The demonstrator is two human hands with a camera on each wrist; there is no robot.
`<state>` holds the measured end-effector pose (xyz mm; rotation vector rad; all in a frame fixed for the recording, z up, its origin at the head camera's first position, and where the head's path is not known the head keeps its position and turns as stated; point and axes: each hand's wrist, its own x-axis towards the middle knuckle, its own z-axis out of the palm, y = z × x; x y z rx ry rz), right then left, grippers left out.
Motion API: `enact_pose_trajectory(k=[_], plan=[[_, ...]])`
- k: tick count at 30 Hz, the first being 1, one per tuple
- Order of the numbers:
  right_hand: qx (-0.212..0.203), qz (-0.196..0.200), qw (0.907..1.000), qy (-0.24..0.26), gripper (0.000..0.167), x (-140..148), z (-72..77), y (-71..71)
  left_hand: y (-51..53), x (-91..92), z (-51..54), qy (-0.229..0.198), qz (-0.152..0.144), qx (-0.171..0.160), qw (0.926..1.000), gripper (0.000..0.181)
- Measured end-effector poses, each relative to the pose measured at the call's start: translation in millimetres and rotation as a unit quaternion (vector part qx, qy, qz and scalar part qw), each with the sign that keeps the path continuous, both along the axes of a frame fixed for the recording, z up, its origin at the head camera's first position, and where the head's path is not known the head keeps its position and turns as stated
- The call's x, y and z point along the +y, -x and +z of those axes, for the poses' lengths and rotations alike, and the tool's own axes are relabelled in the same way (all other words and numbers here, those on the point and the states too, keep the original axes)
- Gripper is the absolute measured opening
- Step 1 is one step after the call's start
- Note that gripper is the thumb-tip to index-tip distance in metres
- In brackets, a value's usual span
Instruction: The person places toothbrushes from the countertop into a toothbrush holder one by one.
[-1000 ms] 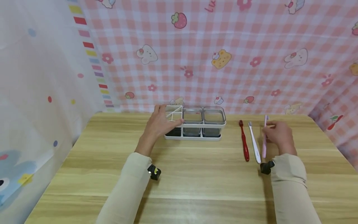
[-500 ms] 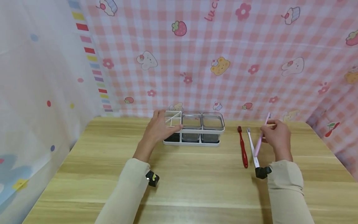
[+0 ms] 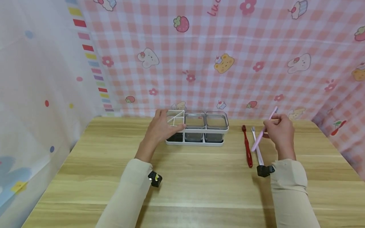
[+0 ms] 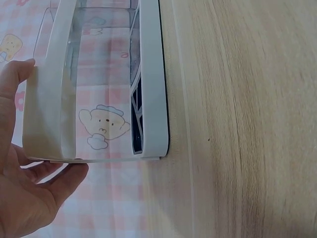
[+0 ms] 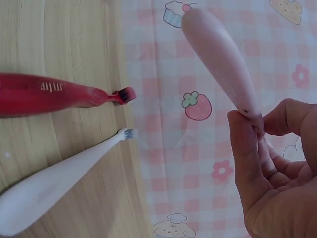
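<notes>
My left hand point(image 3: 159, 130) grips the left end of a white toothbrush holder point(image 3: 196, 130), its thumb on the front rim. In the left wrist view, fingertips point(image 4: 74, 173) curl against the end of the holder. Between the thumb and fingers of my right hand point(image 3: 281, 130) is a pink toothbrush point(image 3: 258, 140), pinched at its thin neck and held tilted in the air, handle end down to the left. Below it on the table lie a white toothbrush point(image 3: 257, 147) and a red toothbrush point(image 3: 246, 146), both visible in the right wrist view.
Two clear cups, one in the middle point(image 3: 195, 121) and one at the right point(image 3: 216, 121), sit in the holder. Its left section has a white divided grid point(image 3: 178, 117). A pink checked cloth point(image 3: 199, 57) hangs behind the wooden table point(image 3: 199, 186).
My right hand has lifted the pink toothbrush off the table and tilted it, its handle swinging left over the white toothbrush. My left hand stays on the holder.
</notes>
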<state>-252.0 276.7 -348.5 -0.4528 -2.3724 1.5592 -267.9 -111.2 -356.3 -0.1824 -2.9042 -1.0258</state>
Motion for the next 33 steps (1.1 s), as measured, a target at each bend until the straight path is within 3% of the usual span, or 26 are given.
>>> enact_pose_trajectory(k=[9, 21, 33], plan=[[0.018, -0.016, 0.9996, -0.014, 0.045, -8.3, 4.7, 1.2, 1.7, 0.3, -0.9, 0.000, -0.003, 0.003, 1.0000, 0.104], [0.040, 0.027, 0.9973, -0.055, 0.045, -26.5, 18.2, 2.7, 1.9, -0.2, 1.6, 0.001, -0.004, 0.003, 1.0000, 0.104], [0.075, 0.037, 0.9960, -0.030, 0.042, -46.9, 27.7, 3.5, 1.2, -1.4, 0.4, -0.002, -0.009, -0.006, 0.9999, 0.105]])
